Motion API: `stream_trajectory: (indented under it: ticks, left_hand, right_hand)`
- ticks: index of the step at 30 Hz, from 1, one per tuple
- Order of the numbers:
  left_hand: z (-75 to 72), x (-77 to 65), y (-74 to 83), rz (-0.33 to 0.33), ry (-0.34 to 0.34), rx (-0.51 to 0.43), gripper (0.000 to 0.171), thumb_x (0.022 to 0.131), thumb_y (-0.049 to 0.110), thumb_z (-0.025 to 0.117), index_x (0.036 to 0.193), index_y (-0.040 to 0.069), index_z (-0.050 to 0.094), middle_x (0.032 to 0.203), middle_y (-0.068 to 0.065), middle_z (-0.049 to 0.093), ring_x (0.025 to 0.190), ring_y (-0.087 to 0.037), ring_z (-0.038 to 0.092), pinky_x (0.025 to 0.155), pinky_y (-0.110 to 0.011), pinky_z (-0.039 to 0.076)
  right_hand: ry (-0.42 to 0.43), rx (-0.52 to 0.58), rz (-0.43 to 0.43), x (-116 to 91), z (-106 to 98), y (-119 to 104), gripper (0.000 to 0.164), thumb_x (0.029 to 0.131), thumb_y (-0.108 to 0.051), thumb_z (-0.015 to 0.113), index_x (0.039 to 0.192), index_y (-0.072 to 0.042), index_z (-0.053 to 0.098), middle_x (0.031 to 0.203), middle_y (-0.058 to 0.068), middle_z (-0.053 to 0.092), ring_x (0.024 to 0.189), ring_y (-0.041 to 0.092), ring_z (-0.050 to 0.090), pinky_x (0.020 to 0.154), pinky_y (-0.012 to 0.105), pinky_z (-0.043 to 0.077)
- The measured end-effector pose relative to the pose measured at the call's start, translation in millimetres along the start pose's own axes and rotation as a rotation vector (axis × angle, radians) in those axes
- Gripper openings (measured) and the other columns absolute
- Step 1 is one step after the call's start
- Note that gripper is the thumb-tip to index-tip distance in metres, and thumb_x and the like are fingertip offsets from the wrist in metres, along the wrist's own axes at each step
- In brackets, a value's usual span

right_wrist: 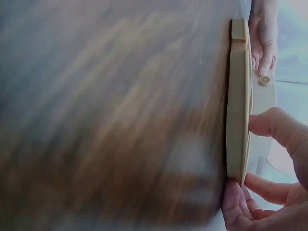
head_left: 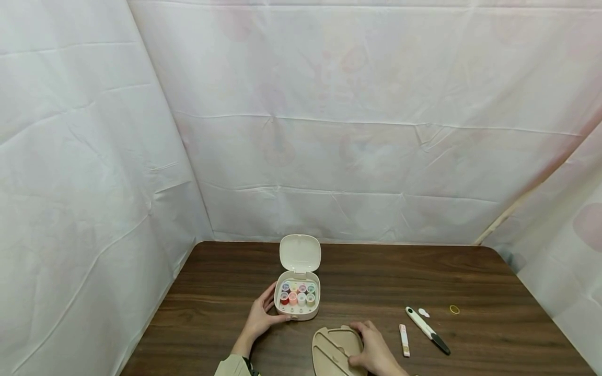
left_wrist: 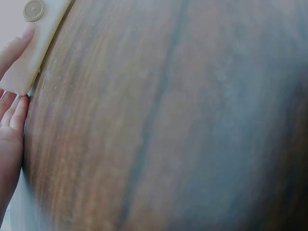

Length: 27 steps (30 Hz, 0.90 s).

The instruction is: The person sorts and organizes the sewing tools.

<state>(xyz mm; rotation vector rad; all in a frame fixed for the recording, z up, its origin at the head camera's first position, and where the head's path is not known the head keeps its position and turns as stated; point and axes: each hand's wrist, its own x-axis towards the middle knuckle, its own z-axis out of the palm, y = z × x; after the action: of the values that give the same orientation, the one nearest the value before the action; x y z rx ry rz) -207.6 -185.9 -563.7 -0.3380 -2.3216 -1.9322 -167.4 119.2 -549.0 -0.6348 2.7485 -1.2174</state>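
Note:
A cream sewing box [head_left: 308, 315] stands on the table with its lid [head_left: 300, 253] raised at the back. Inside it sit several small thread spools [head_left: 293, 298] in different colours. My left hand [head_left: 260, 318] holds the box at its front left corner, fingers along the side and thumb at the front by the round button [left_wrist: 33, 9]. To the right and nearer me lies a beige tray [head_left: 329, 360] with diagonal grooves. My right hand [head_left: 374, 351] grips its right edge, thumb on top and fingers at the rim; the tray's near end is cut off in the head view.
On the right of the wooden table [head_left: 494, 292] lie a white tool with a dark end [head_left: 427, 328], a narrow white-and-red packet [head_left: 404, 340], a small white piece [head_left: 424, 312] and a yellow ring [head_left: 454, 309]. White curtains [head_left: 329, 156] hang behind and at both sides.

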Motion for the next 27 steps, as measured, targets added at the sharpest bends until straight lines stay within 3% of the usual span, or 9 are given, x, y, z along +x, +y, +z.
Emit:
stream_trajectory:
  ticks: [15,27]
  left_hand:
    - [0.2,-1.1,0.1,-0.004,0.001,0.012,0.093,0.061,0.003,0.080,0.136,-0.006,0.026,0.137,-0.027,0.027,0.123,-0.037,0.030,0.097,-0.045,0.033]
    - [0.1,-1.0,0.6,-0.010,0.001,0.003,0.094,0.061,0.003,0.080,0.136,-0.006,0.025,0.138,-0.027,0.026,0.124,-0.037,0.030,0.097,-0.044,0.033]
  right_hand:
    - [0.022,0.010,0.001,-1.3,1.6,-6.3,0.063,0.047,-0.005,0.072,0.107,0.008,0.055,0.085,0.005,0.046,0.071,0.014,0.044,0.057,0.020,0.043]
    - [0.086,-0.019,-0.037,13.9,-6.0,-23.5,0.063,0.044,-0.004,0.072,0.104,0.007,0.058,0.085,0.005,0.049,0.065,0.014,0.043,0.053,0.018,0.039]
